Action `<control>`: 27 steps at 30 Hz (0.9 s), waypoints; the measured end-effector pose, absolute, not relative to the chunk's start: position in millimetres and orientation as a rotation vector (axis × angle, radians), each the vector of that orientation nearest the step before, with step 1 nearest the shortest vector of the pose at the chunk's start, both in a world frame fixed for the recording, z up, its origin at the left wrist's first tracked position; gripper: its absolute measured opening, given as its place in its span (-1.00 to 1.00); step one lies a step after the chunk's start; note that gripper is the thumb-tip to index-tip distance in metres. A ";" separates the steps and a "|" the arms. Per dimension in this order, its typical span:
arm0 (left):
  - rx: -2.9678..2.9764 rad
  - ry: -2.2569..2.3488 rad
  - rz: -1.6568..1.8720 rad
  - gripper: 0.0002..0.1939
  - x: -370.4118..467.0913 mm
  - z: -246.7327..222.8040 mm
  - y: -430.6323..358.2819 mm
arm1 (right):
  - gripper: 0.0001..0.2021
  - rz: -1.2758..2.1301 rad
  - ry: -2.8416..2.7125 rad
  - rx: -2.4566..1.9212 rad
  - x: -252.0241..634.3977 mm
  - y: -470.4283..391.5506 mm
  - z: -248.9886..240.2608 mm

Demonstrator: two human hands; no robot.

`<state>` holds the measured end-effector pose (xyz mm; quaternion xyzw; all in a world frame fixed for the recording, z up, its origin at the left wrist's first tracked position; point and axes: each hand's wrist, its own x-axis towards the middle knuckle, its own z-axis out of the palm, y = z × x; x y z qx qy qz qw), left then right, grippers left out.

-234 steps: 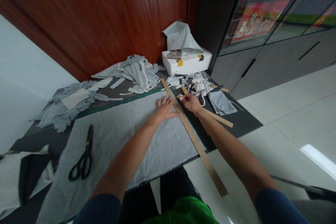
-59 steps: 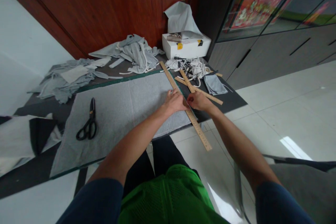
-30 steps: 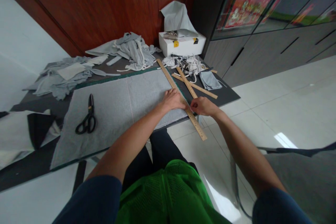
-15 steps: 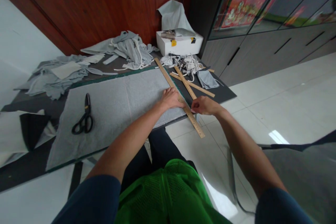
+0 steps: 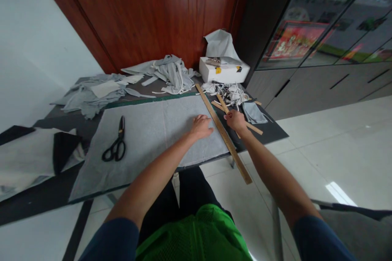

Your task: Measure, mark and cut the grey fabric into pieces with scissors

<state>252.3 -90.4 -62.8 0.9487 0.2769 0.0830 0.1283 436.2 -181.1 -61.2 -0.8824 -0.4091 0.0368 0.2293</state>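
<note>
Head view showed the left hand (image 5: 202,126) on the grey cloth (image 5: 147,126), its fingers loosely spread and grasping nothing, just beside the ruler (image 5: 225,135); whether a fingertip met the ruler's edge, I could not tell. Resting there, it probably steadied the cloth against creeping. The right hand (image 5: 235,121) was curled, fingertips drawn together over a wooden strip (image 5: 222,102); whether it pinched the strip, some small item or nothing could not be told.

The cloth lay spread over a green mat (image 5: 153,100) on the table (image 5: 277,130), presumably so that it sat flat. Along its right-hand side ran the ruler, likely to give a straight line; being longer than the cloth was deep, it jutted past the table's near edge. The scissors (image 5: 120,134) lay on the cloth's left part, loops toward the person, which would suit an easy pick-up, and their weight may have helped hold that side down.

A second strip (image 5: 255,129) crossed under the first. Scraps (image 5: 233,94), a heap of fabric (image 5: 176,74) and a white box (image 5: 225,74) stood toward the back, seemingly to keep them off the cloth.
</note>
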 end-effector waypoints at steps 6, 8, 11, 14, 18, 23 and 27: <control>2.746 0.921 0.240 -0.62 221.3 -66.5 -68.0 | -0.79 0.105 -1.093 -2.526 436.7 -146.7 -72.0; 2.732 0.935 0.239 -0.64 214.4 -69.0 -64.8 | -0.78 0.124 -1.085 -2.545 435.6 -143.4 -75.0; 2.716 0.956 0.245 -0.67 206.5 -72.0 -61.9 | -0.75 0.094 -1.102 -2.594 431.9 -141.7 -76.2; 2.721 0.959 0.264 -0.69 201.0 -73.8 -59.3 | -0.71 0.006 -1.167 -2.605 422.9 -137.8 -73.8; 2.727 0.975 0.264 -0.66 195.7 -73.8 -57.2 | -0.68 0.013 -1.319 -2.597 404.0 -126.3 -71.6; 2.723 1.004 0.275 -0.65 185.1 -72.9 -53.8 | -0.67 0.018 -1.346 -2.673 388.0 -114.6 -74.4; 2.726 1.037 0.286 -0.66 175.9 -73.8 -48.3 | -0.69 -0.056 -1.343 -2.693 395.0 -111.9 -72.4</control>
